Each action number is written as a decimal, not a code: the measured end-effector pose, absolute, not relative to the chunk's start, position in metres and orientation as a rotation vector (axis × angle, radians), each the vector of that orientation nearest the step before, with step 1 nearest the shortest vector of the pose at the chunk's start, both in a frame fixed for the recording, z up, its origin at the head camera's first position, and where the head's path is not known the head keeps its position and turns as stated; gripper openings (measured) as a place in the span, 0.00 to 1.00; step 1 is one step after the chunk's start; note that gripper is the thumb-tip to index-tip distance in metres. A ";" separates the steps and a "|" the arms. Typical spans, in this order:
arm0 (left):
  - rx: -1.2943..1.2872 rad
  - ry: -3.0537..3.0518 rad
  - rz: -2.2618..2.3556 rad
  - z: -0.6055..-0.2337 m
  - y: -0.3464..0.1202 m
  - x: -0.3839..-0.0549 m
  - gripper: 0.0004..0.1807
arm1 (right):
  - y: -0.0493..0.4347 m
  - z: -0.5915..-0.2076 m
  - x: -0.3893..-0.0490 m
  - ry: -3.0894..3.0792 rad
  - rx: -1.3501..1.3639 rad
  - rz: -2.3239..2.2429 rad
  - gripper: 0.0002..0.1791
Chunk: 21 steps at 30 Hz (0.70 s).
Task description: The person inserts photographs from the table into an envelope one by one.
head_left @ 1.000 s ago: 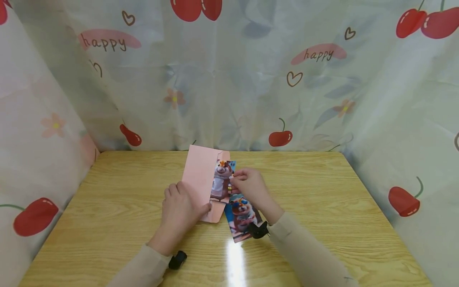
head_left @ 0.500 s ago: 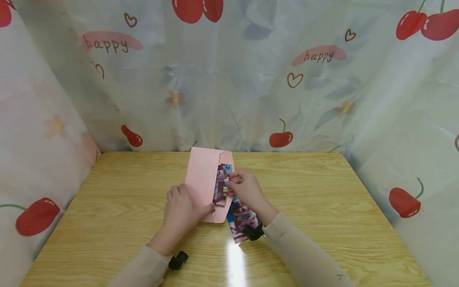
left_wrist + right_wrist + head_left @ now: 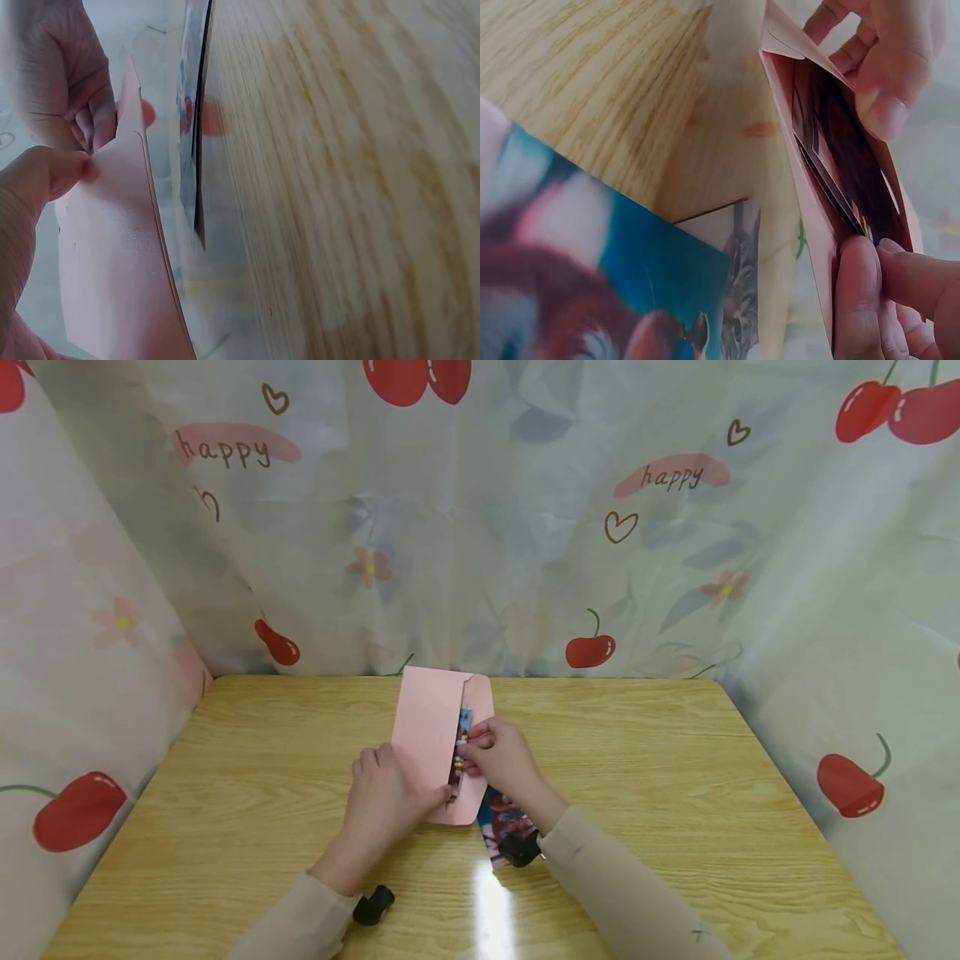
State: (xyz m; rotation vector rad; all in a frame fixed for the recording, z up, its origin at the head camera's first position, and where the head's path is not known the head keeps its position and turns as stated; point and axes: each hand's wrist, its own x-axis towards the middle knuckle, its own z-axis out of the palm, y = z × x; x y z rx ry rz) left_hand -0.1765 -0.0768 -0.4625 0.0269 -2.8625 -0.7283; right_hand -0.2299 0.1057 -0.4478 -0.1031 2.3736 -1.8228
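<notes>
head cam faces dn, wrist cams nr envelope [image 3: 431, 727].

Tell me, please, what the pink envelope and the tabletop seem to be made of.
Pink envelope: probably stiff paper or thin card, fairly matte, judging by its crisp folded edges. Tabletop: wood or perhaps printed laminate, glossy, since grain shows and light reflects brightly.

Left hand [image 3: 386, 795] holds pink envelope [image 3: 427, 718], thumb near its opening. Right hand [image 3: 508, 764] pinches card [image 3: 466, 718], of which only narrow strip is visible at opening. Second card [image 3: 493, 822] lies on table [image 3: 637, 760], partly covered by black device [image 3: 519, 849]. Behind table hangs curtain [image 3: 457, 543] with cherries [image 3: 590, 652].
</notes>
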 end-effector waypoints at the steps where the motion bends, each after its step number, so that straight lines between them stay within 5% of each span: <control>1: 0.027 -2.863 -0.731 -0.463 -0.077 -0.177 0.57 | 0.105 -0.449 -0.230 2.380 -0.101 -1.820 0.10; 21: 0.012 -2.835 -0.713 -0.470 -0.079 -0.178 0.54 | 0.113 -0.447 -0.229 2.442 -0.186 -1.747 0.09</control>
